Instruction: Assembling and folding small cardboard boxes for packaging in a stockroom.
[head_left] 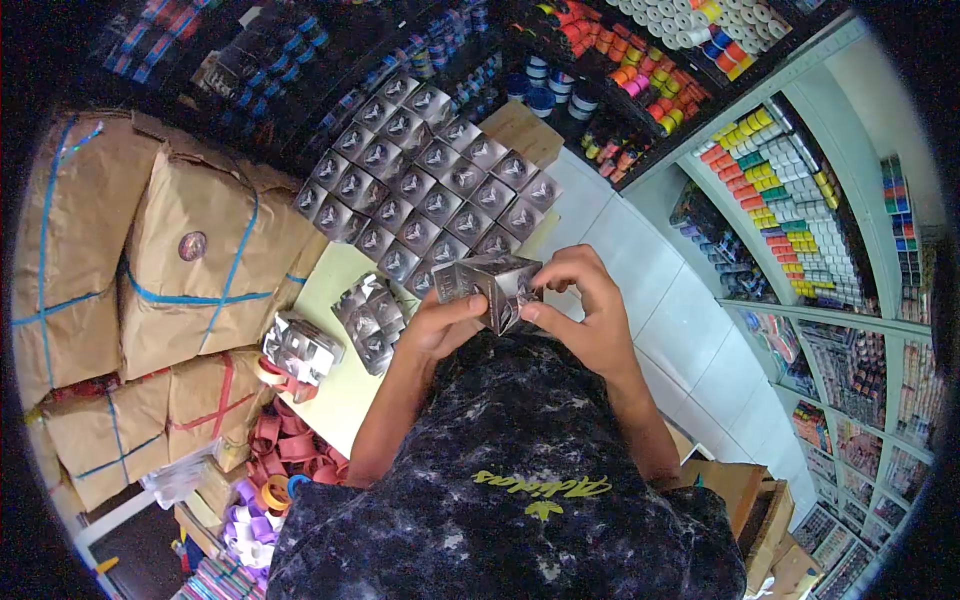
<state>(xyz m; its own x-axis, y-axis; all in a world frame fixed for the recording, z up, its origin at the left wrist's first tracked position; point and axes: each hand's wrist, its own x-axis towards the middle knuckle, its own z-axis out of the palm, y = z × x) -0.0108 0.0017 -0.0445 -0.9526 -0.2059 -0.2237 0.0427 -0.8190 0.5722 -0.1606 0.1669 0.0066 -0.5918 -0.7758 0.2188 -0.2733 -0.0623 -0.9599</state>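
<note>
In front of my chest I hold a small dark silver cardboard box (497, 290), tilted, with flaps standing out at its top. My left hand (440, 328) is closed on its left side, the thumb lying across the front. The thumb and curled fingers of my right hand (588, 303) grip the box's right edge. Just beyond my hands stand many matching boxes (430, 180), packed in rows with the same emblem on top. A smaller group of such boxes (372, 322) stands by my left forearm. Whatever is inside the held box is hidden.
Pale yellow table (325, 385) under the boxes. Left of it are brown paper parcels (190, 250) tied with blue straps, a foil-like bundle (300, 347) and red rings (290, 440). Shelves of coloured spools (790, 200) line the right, beyond a tiled floor (655, 290).
</note>
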